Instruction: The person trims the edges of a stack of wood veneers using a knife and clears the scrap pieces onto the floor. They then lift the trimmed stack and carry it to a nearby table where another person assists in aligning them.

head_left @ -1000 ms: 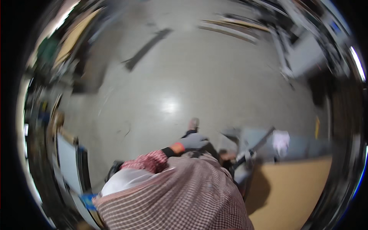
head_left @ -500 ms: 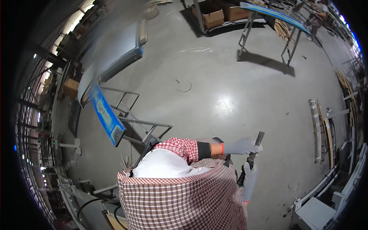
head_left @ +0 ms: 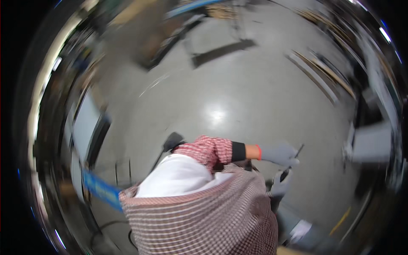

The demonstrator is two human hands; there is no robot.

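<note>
My left hand (head_left: pixel 278 154), in a grey glove with a red cuff edge, is closed around a thin dark flat metal tool (head_left: pixel 300 150), whose tip sticks out past the fingers. Just below it, my right hand (head_left: pixel 280 184), also gloved in grey, is closed around a black handle (head_left: pixel 285 174). Motion blur hides detail, and the stretch between the hands is partly covered. Both hands are held out to the right of my checked apron (head_left: pixel 204 221), above the grey floor (head_left: pixel 191 97).
A blue strip-shaped panel (head_left: pixel 102 190) is at the lower left, beside pale sheets (head_left: pixel 87 121). Another blue-topped stand (head_left: pixel 193 7) is at the far edge. Long boards (head_left: pixel 314 78) lie at the upper right, near a grey box-like surface (head_left: pixel 373 142). A white piece (head_left: pixel 301 229) lies at the lower right.
The view has swung to the right, so the surroundings shift left and blur. Both hands still grip the tool, which now appears nearly edge-on.
</note>
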